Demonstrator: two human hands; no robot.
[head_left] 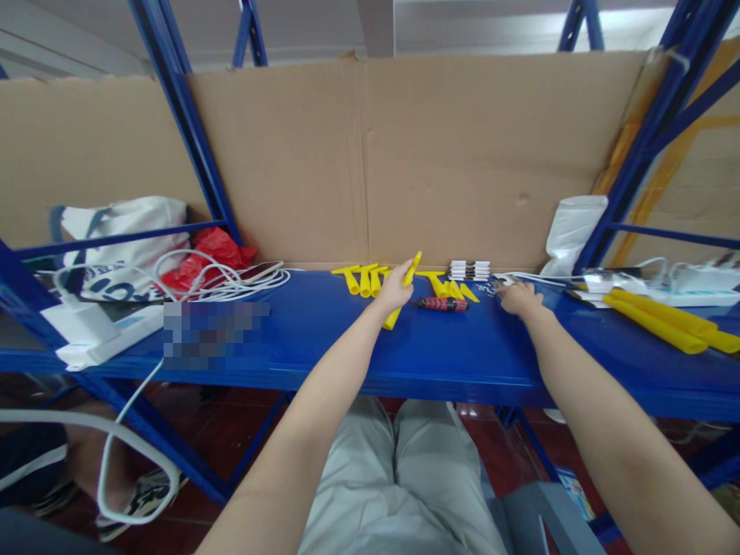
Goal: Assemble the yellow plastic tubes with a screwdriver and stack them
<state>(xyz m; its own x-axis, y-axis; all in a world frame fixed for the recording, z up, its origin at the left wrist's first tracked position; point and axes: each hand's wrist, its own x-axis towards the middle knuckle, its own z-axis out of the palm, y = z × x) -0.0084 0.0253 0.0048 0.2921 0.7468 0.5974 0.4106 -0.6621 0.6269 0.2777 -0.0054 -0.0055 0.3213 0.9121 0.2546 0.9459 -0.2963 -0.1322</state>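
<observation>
Head view, and over at the blue worktop [451,351] the person's left hand [398,290] is closed around a yellow piece [392,319], its ends poking out above and below the fist. The right hand [519,298] is off to the side, fingers bent down at a scatter of small pale bits [487,290] — whether it pinches one, I can't tell. Those bits lie loose on the worktop, near a stack of white-and-black pieces [470,270].

Between the hands lies a red-and-black screwdriver [442,304], just in front of more yellow pieces [439,287]; another yellow group [364,284] sits left of the left hand.

As for containers, a white cloth bag [136,223] slumps at the far left, a crumpled red plastic bag [218,250] beside it, coiled white cable [248,287] partly in front. A white pouch [572,231] leans upright at the right by the cardboard [462,154] — I can't see inside any of the three.
</observation>
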